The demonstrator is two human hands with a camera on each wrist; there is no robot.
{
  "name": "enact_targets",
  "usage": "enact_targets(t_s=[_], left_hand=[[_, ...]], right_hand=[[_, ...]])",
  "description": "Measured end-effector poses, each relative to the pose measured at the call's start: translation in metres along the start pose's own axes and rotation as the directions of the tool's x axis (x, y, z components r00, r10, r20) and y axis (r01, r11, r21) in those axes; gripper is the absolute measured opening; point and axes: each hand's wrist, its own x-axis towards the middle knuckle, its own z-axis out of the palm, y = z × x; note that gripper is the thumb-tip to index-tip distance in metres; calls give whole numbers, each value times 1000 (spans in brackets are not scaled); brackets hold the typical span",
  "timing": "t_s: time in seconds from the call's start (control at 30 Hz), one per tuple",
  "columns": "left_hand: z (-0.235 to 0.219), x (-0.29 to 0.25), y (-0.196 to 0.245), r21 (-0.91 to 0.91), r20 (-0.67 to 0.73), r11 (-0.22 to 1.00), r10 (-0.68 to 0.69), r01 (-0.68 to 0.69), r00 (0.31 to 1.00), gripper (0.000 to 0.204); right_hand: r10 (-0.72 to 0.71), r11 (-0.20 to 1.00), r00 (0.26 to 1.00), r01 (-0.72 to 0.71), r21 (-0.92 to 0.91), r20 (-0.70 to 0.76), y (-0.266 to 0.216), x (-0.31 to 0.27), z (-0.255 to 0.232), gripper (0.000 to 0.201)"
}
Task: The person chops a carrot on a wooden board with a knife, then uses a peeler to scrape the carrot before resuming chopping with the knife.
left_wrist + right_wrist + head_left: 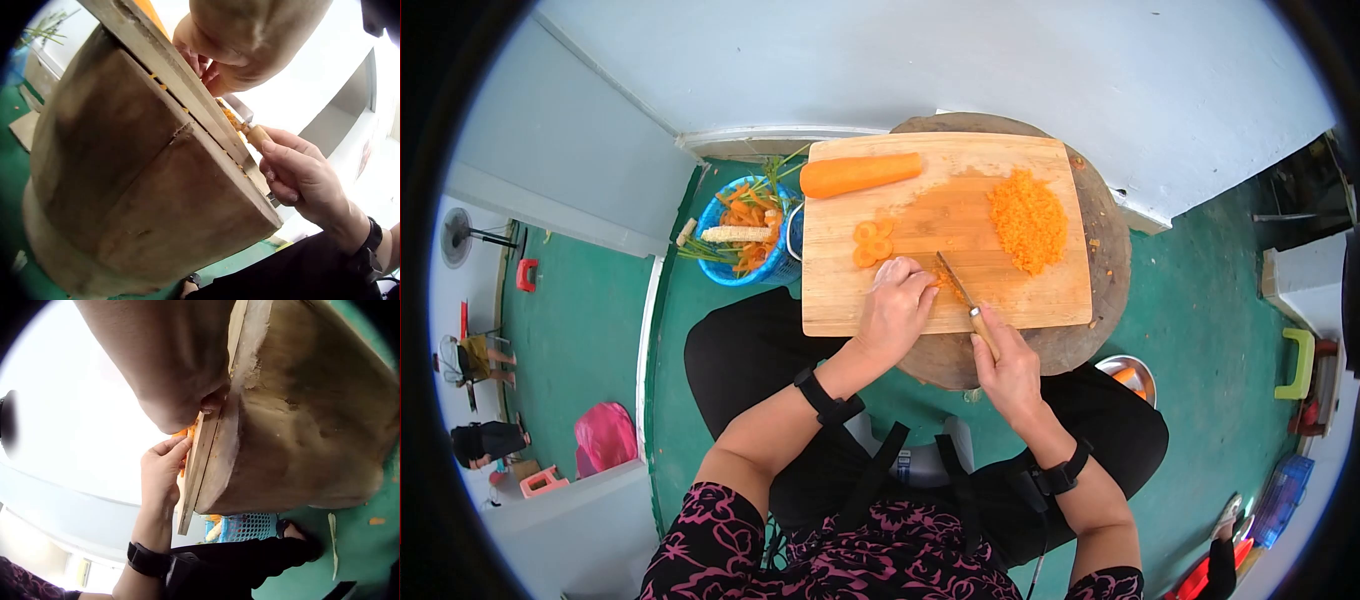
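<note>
head view looks straight down; both wrist views look up close beside the shared cutting board (945,235).

Black-and-pink floral top, black trousers, black wrist straps

A seated person leans forward, both bare forearms reaching ahead and converging, a black strap on each wrist. The left hand (895,305) lies palm down with fingers bunched and curled under at the tips. The right hand (1006,370) is closed in a fist-like grip, thumb along the top, knuckles turned outward.
</note>
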Motion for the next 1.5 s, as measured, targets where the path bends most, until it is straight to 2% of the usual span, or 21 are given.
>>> enact_targets(t_s=[0.2,0.4,0.7,0.8,0.9,1.0,1.1,1.3,1.4,1.5], left_hand=[[0,0,-2,44,15,999,-20,19,1000,11],[0,0,-3,49,29,998,-28,26,999,8],[6,-1,-6,40,12,999,-13,12,1000,5],[5,-1,-5,42,-4,999,-6,6,1000,5],[5,-2,-4,31,-12,999,-8,8,1000,5],[6,-2,-7,33,-13,999,2,-1,1000,5],[7,-1,-7,26,-8,1000,9,-9,1000,5],[6,-2,-7,30,4,1000,0,0,1000,5],[4,-1,-6,35,12,999,2,-2,1000,6],[2,-4,-5,16,16,1000,2,-2,1000,8]], right_hand=[[-50,999,997,51,12,-65,-2,2,-3,44],[-82,996,996,83,14,-44,-2,-1,3,43],[-65,993,998,67,-102,17,-2,-3,6,43],[-79,997,997,79,-8,-14,0,-2,6,42],[-26,1000,1000,26,6,-7,-7,0,-1,42],[-65,997,997,66,34,-38,-4,-1,3,42],[-92,995,995,93,23,-42,-4,-1,6,42],[-39,993,998,45,-112,56,-5,-2,5,42],[-35,999,999,37,-35,42,-2,0,5,41],[-47,992,999,50,120,-28,2,2,5,41]])
